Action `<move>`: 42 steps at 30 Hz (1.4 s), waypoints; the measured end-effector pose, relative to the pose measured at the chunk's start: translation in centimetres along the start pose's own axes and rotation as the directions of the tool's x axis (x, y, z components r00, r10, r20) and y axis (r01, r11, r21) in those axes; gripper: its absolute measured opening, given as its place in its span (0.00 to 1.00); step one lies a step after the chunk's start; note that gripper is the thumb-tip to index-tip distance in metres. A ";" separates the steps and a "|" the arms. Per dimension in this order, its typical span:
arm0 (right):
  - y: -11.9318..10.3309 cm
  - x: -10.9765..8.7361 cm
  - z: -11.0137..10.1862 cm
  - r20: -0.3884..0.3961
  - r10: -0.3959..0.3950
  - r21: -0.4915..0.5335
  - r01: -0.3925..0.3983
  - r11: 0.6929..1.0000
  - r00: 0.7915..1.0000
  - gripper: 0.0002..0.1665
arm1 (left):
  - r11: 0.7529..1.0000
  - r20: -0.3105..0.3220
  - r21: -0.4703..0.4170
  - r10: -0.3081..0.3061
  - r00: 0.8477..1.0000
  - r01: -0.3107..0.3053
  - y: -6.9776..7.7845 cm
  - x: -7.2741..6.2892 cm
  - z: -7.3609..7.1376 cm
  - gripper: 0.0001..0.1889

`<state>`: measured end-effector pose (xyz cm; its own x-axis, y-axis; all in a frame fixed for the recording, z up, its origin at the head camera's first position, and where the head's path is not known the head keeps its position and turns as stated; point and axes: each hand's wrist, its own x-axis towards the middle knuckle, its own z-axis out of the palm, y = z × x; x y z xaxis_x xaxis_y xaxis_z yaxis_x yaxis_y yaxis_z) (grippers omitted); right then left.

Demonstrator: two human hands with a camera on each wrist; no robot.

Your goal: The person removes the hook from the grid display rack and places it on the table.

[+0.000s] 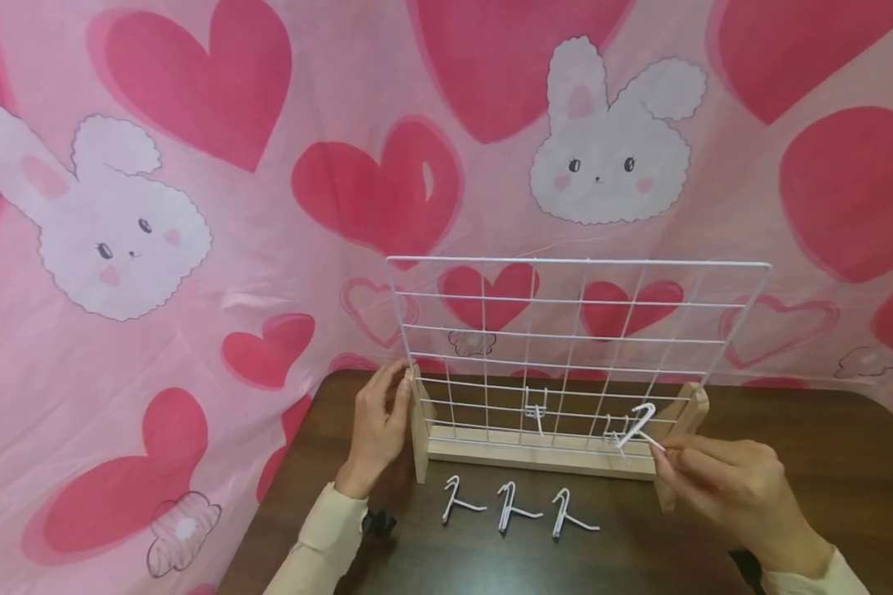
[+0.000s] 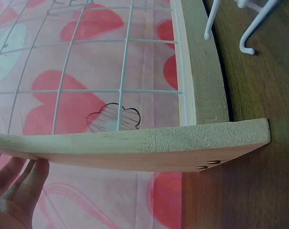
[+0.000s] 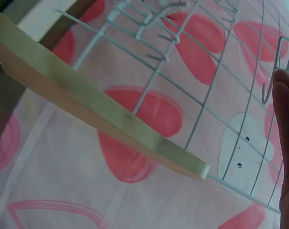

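A white wire grid panel stands tilted in a wooden base with two wooden side pieces. My left hand rests against the left side piece; in the left wrist view its fairly straight fingers touch the outer face. My right hand pinches a white wire hook by its prong, in front of the grid's lower right. Two more hooks hang on the grid: one near the middle, another lower right, partly overlapped by the held hook.
Three white hooks lie in a row on the dark brown table before the base: left, middle and right. Behind the table hangs a pink cloth with hearts and rabbits.
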<state>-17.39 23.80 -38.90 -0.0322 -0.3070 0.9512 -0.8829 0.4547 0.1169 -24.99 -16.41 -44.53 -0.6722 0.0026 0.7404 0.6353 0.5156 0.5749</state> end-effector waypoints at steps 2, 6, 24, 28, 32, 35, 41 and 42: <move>-0.2 -0.4 -0.1 0.031 0.004 0.064 -0.006 0.998 1.000 0.28 | 1.000 0.000 0.000 0.000 1.000 0.000 0.0 0.1 0.0 0.15; -0.7 -1.0 0.0 0.098 0.006 0.190 -0.025 0.981 0.995 0.25 | 1.000 0.000 -0.006 0.002 1.000 -0.002 0.0 0.2 0.0 0.15; -1.0 -7.2 0.2 0.451 0.104 0.197 -0.213 0.957 0.886 0.19 | 0.999 -0.005 -0.033 -0.028 1.000 0.028 -0.2 -0.4 0.1 0.15; -0.6 -8.5 0.3 0.534 0.152 0.158 -0.274 0.949 0.832 0.17 | 0.999 -0.011 -0.037 -0.027 1.000 0.027 -0.3 -0.5 0.1 0.15; -0.1 -9.7 0.4 0.560 0.158 0.162 -0.294 0.942 0.814 0.23 | 0.999 -0.005 -0.034 -0.027 1.000 0.027 -0.2 -0.4 0.1 0.15; 0.3 -10.5 0.5 0.574 0.171 0.156 -0.311 0.938 0.801 0.30 | 0.999 -0.001 -0.022 -0.026 1.000 0.026 -0.1 -0.3 0.1 0.15; 0.8 -11.1 0.5 0.608 0.206 0.124 -0.348 0.929 0.767 0.30 | 0.999 0.003 -0.025 -0.022 1.000 0.022 0.0 0.0 0.1 0.14; 0.8 -11.2 0.5 0.614 0.209 0.120 -0.353 0.928 0.761 0.30 | 0.999 0.002 -0.026 -0.020 1.000 0.020 0.0 0.0 0.2 0.14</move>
<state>-17.93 27.17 -49.56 -0.4971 -0.6519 0.5726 -0.8644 0.4297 -0.2612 -25.09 -16.28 -44.56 -0.6856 -0.0059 0.7280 0.6314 0.4928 0.5987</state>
